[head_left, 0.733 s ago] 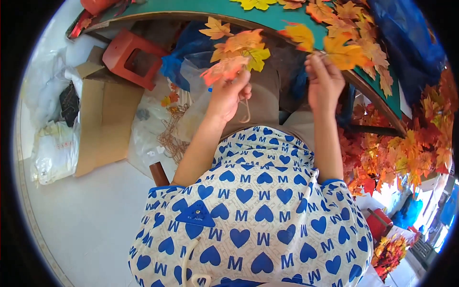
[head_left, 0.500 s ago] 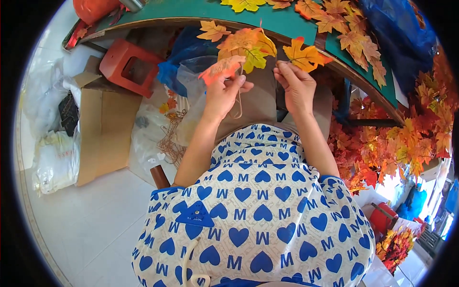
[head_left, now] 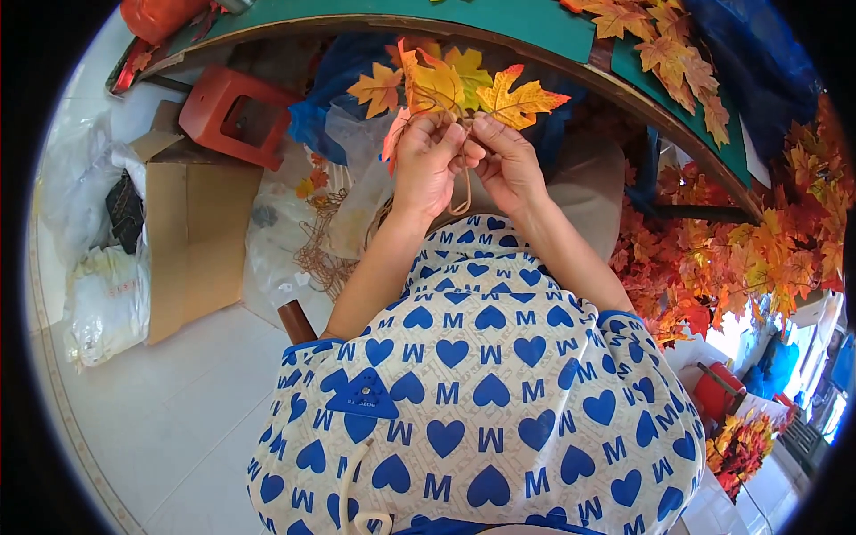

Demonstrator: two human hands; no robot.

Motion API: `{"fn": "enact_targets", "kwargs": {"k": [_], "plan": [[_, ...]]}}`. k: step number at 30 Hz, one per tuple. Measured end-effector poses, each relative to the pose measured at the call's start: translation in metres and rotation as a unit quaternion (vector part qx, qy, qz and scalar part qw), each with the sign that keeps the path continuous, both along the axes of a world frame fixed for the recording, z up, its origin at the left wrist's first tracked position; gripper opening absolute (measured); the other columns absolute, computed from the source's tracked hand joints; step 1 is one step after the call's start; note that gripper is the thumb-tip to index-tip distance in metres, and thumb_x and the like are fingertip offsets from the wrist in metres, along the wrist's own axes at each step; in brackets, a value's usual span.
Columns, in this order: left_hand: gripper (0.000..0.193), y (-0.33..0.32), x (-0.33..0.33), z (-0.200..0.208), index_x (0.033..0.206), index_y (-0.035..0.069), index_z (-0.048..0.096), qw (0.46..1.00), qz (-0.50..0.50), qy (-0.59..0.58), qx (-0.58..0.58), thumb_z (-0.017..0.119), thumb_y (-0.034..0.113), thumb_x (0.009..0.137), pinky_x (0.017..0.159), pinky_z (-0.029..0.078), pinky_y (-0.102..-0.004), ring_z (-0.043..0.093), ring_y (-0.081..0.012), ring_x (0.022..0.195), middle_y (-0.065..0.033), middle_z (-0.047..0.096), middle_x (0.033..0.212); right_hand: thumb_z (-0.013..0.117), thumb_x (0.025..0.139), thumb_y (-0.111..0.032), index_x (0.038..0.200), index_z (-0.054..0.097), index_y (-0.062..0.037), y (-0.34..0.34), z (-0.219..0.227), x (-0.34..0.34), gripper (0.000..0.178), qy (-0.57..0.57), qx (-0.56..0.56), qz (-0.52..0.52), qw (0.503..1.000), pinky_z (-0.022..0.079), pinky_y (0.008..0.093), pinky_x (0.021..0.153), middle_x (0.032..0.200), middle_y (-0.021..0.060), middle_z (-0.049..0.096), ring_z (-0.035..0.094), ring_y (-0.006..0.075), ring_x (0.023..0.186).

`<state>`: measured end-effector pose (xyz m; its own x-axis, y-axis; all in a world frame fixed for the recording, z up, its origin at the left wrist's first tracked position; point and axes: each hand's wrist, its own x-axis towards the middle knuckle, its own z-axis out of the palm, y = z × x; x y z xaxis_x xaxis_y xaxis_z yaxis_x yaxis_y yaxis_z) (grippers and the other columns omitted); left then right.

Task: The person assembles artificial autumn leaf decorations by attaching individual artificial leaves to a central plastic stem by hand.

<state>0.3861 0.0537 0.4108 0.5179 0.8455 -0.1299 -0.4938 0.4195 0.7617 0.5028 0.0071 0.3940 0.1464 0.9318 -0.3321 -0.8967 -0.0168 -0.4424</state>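
My left hand (head_left: pixel 424 165) is closed round the base of a small bunch of artificial maple leaves (head_left: pixel 439 82) in orange, yellow and red. A thin brown cord (head_left: pixel 463 198) hangs in a loop below its fingers. Pressed up against it, my right hand (head_left: pixel 511 162) pinches the stem end of a single yellow-orange artificial maple leaf (head_left: pixel 520 98). The fingertips of both hands meet where the stems come together, and they hide the stem ends. Both hands are above my lap, just short of the table edge.
A curved green-topped table (head_left: pixel 517 25) crosses the far side, with orange leaves (head_left: pixel 669 58) lying at its right. A red stool (head_left: pixel 234 116) and a cardboard box (head_left: pixel 196 241) stand left. Tangled brown cord (head_left: pixel 325 245) lies beside my lap. Leaf garlands (head_left: pixel 713 259) pile up right.
My right hand has moved left with the yellow-orange leaf, bringing it against the bunch. My left hand has turned and shifted slightly right. Yellow and orange leaves at the table's far edge have left view.
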Motion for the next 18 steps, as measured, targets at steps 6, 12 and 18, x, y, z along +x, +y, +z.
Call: {"fn": "enact_targets", "kwargs": {"k": [6,12,18], "plan": [[0.014,-0.002,0.001,0.000,0.099,0.002,0.049,1.000,0.010,-0.002,-0.003,0.056,0.009,0.089,0.058,0.052,-0.0207,0.062,-0.0133,0.067,-0.0064,0.060,0.084,0.060,0.087,-0.009,0.099,0.060,-0.0006,-0.001,0.006,-0.005,0.015,0.016,-0.015,-0.022,1.000,0.051,0.0217,0.062,0.087,0.0073,0.065,0.062,0.0118,0.073],[0.015,-0.002,0.000,-0.003,0.100,0.001,0.049,1.000,0.007,-0.004,-0.002,0.057,0.008,0.089,0.058,0.051,-0.0212,0.061,-0.0128,0.066,-0.0061,0.060,0.083,0.061,0.086,-0.008,0.099,0.060,-0.0001,-0.004,0.003,-0.006,0.016,0.008,0.009,-0.019,1.000,0.051,0.0222,0.063,0.086,0.0069,0.065,0.061,0.0114,0.070],[0.013,-0.003,0.001,-0.003,0.100,0.001,0.046,0.999,0.034,-0.011,0.034,0.052,0.000,0.088,0.055,0.051,-0.0233,0.061,-0.0135,0.061,-0.0061,0.057,0.081,0.062,0.084,-0.006,0.098,0.060,0.0006,-0.005,0.005,-0.009,0.015,-0.056,0.010,-0.033,0.998,0.050,0.0224,0.063,0.084,0.0055,0.064,0.060,0.0110,0.067]]}}
